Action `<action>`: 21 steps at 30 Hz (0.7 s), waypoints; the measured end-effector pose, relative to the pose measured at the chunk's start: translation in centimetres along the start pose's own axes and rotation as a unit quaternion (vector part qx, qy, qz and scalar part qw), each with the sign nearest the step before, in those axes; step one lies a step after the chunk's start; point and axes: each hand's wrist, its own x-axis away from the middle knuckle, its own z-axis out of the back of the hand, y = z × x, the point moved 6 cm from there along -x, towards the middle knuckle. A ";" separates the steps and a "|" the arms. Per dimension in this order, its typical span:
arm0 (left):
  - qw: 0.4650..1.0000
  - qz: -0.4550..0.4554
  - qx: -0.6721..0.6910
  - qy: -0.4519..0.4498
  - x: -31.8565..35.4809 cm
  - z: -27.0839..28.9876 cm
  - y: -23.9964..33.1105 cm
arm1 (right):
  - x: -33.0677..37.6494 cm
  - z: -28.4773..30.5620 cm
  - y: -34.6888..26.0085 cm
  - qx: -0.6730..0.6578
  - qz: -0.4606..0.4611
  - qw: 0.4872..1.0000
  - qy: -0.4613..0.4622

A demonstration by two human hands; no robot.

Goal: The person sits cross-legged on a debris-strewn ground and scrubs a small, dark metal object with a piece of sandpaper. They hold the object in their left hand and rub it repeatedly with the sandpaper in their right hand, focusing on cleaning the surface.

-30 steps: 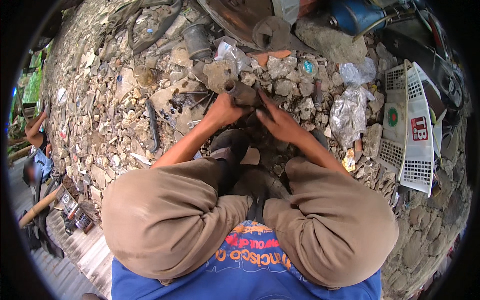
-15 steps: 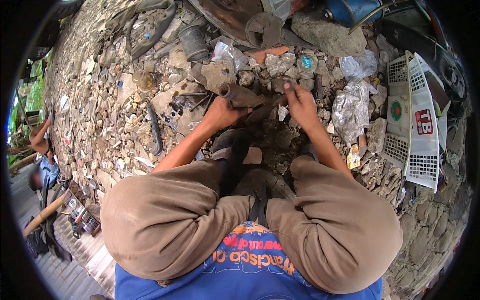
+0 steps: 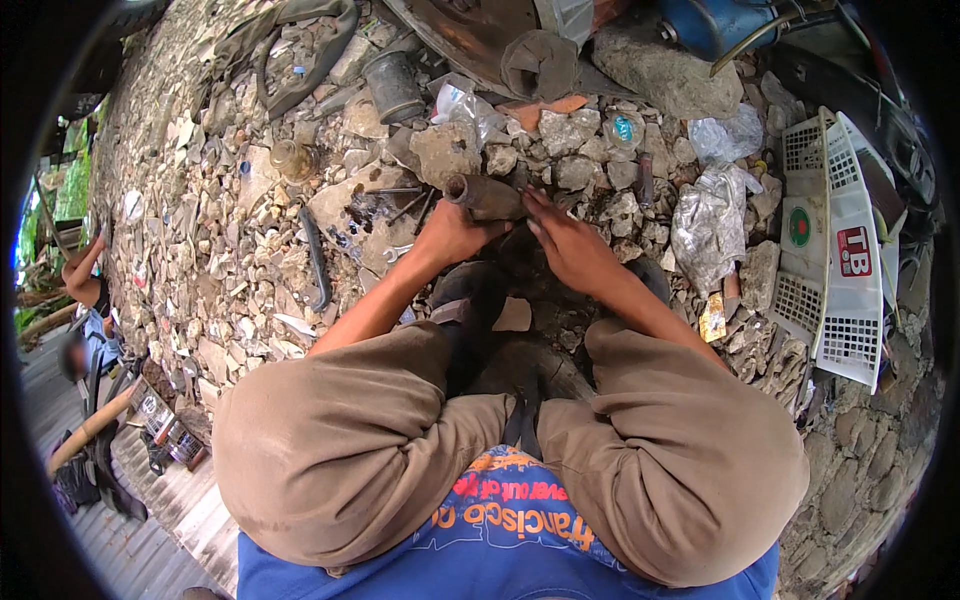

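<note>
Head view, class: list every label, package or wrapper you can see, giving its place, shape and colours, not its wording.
White grille panel, far right: round green label, square red label.
Crumpled clear plastic bag, right of the hands.
Small gold wrapper, below that bag.

Blue drum (image 3: 735, 22) cut off by top edge. Right hand (image 3: 570, 245) hides rear of grimy metal cylinder (image 3: 485, 195); small bits underneath too dark to ID.

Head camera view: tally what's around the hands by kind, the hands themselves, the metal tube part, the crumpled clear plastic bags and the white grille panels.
Hands: 2, left hand and right hand
Rusty metal tube: 1
Crumpled plastic bags: 3
White grille panels: 2
Total: 8
</note>
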 end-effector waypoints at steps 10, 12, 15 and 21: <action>1.000 -0.001 0.025 -0.018 -0.2 -0.5 -0.8 | -1.6 2.1 1.1 0.096 0.050 0.987 -0.120; 0.999 -0.011 0.033 -0.018 -0.3 -0.5 -0.2 | 0.4 3.2 0.9 0.140 0.085 0.976 -0.141; 0.999 -0.027 -0.005 -0.015 -0.1 -0.3 0.0 | 2.7 6.1 2.0 0.109 -0.028 0.983 -0.146; 0.999 -0.023 0.002 -0.024 -0.3 -0.3 0.1 | 3.9 5.2 5.3 -0.195 -0.256 0.944 0.069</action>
